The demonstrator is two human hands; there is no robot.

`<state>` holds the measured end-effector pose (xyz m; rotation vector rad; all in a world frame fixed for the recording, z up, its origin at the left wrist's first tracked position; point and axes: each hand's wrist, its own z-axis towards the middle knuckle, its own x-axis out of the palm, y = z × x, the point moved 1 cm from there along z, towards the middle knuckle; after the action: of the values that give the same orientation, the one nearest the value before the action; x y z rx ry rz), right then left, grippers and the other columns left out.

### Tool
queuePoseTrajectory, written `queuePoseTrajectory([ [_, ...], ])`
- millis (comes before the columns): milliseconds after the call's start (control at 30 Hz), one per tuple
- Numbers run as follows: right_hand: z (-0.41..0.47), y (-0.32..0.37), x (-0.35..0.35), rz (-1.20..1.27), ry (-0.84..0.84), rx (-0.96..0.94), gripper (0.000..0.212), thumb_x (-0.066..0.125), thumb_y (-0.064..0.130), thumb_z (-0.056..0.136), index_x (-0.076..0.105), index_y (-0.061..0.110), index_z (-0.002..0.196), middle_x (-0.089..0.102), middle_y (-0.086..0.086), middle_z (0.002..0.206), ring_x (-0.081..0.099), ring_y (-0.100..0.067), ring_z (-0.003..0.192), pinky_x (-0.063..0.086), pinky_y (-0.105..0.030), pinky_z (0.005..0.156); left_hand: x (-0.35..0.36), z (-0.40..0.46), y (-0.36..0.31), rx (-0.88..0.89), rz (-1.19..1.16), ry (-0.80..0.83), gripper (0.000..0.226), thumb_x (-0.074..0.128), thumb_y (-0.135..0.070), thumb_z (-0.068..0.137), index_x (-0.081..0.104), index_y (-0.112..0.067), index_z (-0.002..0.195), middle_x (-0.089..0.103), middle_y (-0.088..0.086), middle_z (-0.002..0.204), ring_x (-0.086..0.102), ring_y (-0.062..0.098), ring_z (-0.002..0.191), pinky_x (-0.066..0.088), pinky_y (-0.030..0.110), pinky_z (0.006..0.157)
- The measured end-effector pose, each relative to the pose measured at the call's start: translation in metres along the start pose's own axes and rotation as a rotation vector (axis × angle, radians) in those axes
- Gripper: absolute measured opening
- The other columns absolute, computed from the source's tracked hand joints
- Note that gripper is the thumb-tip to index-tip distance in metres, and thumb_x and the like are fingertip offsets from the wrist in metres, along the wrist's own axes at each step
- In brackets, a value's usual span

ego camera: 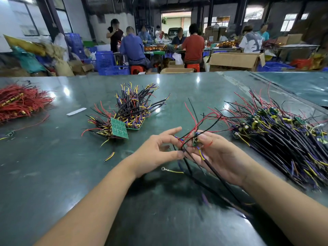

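I was sorting one small board (195,139) and its leads (215,174), held just above the tabletop (71,174) about midway between its left and right edges. Next, I judged, the leads needed combing straight without straining the joints. My right hand (218,157) lay palm-up, fingers curled round the board, and my left hand (156,151), index finger outstretched, seemed to pinch the leads.

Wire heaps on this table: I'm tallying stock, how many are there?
3: red wires far left, panel bundle centre, small wired boards right. More may lie outside view.
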<state>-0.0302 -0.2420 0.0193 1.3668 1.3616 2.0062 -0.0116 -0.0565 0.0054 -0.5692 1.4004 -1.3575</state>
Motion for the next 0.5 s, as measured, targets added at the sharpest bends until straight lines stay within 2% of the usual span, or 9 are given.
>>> queuePoseTrajectory([
  [67, -0.001, 0.002, 0.0, -0.025, 0.025, -0.014, 0.017, 0.059, 0.01, 0.08, 0.063, 0.004, 0.096, 0.068, -0.008, 0.087, 0.066, -0.015, 0.076, 0.054, -0.024, 0.075, -0.001, -0.002, -0.001, 0.027, -0.009, -0.029, 0.012, 0.071, 0.001, 0.078, 0.065, 0.004, 0.089, 0.056, 0.006, 0.13, 0.055, 0.011, 0.118, 0.043, 0.033, 0.104],
  [133, 0.0, 0.007, -0.004, -0.066, 0.014, -0.047, 0.022, 0.063, 0.009, 0.08, 0.057, 0.004, 0.101, 0.068, -0.009, 0.092, 0.066, -0.019, 0.085, 0.054, -0.03, 0.084, -0.005, -0.002, 0.0, 0.023, 0.005, -0.073, 0.011, 0.072, 0.002, 0.077, 0.066, -0.005, 0.083, 0.062, 0.006, 0.116, 0.06, 0.011, 0.103, 0.047, 0.023, 0.095],
  [200, 0.001, 0.015, -0.012, -0.168, -0.093, -0.087, 0.031, 0.063, 0.015, 0.074, 0.056, 0.008, 0.103, 0.064, -0.007, 0.099, 0.06, -0.019, 0.093, 0.044, -0.035, 0.093, -0.01, -0.002, 0.0, 0.027, 0.024, -0.15, 0.019, 0.074, 0.002, 0.075, 0.066, -0.015, 0.077, 0.065, -0.002, 0.103, 0.061, 0.004, 0.09, 0.047, 0.017, 0.086],
  [267, 0.001, 0.024, -0.021, -0.248, -0.232, -0.17, 0.027, 0.064, 0.016, 0.071, 0.063, 0.012, 0.098, 0.066, 0.0, 0.095, 0.059, -0.01, 0.089, 0.037, -0.035, 0.096, -0.022, -0.002, 0.003, 0.053, 0.073, -0.271, 0.024, 0.075, 0.002, 0.075, 0.065, -0.02, 0.074, 0.064, -0.005, 0.096, 0.062, 0.003, 0.086, 0.046, 0.018, 0.084],
  [333, 0.0, 0.032, -0.028, -0.263, -0.333, -0.288, 0.017, 0.064, 0.017, 0.07, 0.069, 0.018, 0.086, 0.069, 0.007, 0.086, 0.061, -0.004, 0.081, 0.039, -0.03, 0.093, -0.036, -0.001, 0.004, 0.092, 0.235, -0.467, 0.022, 0.076, -0.003, 0.074, 0.065, -0.022, 0.076, 0.064, -0.004, 0.094, 0.061, 0.007, 0.09, 0.042, 0.013, 0.087],
  [400, 0.0, 0.036, -0.031, -0.239, -0.387, -0.368, 0.011, 0.064, 0.019, 0.071, 0.07, 0.02, 0.081, 0.068, 0.008, 0.078, 0.063, -0.005, 0.073, 0.046, -0.024, 0.083, -0.052, -0.003, 0.007, 0.095, 0.446, -0.716, 0.013, 0.078, -0.012, 0.075, 0.069, -0.019, 0.081, 0.063, -0.004, 0.097, 0.06, 0.012, 0.096, 0.036, 0.005, 0.086],
  [433, 0.0, 0.035, -0.031, -0.211, -0.396, -0.381, 0.01, 0.065, 0.02, 0.071, 0.07, 0.021, 0.08, 0.066, 0.007, 0.074, 0.063, -0.007, 0.068, 0.051, -0.023, 0.079, -0.059, -0.004, 0.009, 0.057, 0.548, -0.818, 0.012, 0.078, -0.018, 0.075, 0.071, -0.017, 0.085, 0.062, 0.0, 0.105, 0.057, 0.017, 0.103, 0.036, 0.009, 0.091],
  [500, 0.001, 0.028, -0.027, -0.191, -0.398, -0.367, 0.012, 0.064, 0.019, 0.073, 0.07, 0.019, 0.084, 0.061, 0.006, 0.067, 0.058, -0.007, 0.057, 0.056, -0.025, 0.069, -0.069, -0.006, 0.016, -0.117, 0.723, -0.898, 0.027, 0.077, -0.032, 0.075, 0.074, -0.02, 0.099, 0.05, 0.012, 0.133, 0.04, 0.03, 0.125, 0.029, 0.027, 0.107],
])
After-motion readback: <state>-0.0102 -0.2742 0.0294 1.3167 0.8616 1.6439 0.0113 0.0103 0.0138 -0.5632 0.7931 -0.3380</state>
